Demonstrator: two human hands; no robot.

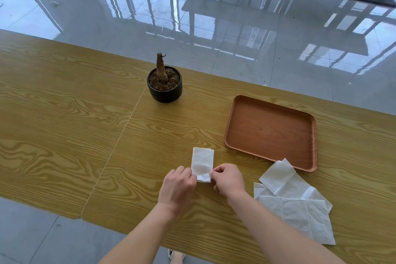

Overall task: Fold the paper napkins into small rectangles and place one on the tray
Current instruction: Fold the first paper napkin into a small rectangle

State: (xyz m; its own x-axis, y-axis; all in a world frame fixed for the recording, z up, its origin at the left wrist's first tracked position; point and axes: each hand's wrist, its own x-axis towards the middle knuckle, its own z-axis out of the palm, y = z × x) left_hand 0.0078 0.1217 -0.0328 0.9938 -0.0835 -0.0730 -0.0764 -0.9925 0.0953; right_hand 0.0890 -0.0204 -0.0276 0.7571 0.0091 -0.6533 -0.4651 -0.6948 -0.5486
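With left hand (179, 186) and right hand (229, 180) fingers pinching the near end of the folded white paper napkin (202, 161) — align edges squarely, crease flat

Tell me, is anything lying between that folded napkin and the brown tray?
Nothing visible. Bare table separates the folded napkin, pinched by the left hand and right hand, from the tray. The loose napkins lie to the right, nearer the person.

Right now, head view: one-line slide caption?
Left hand and right hand pinch a folded napkin near the tray, spare napkins alongside.
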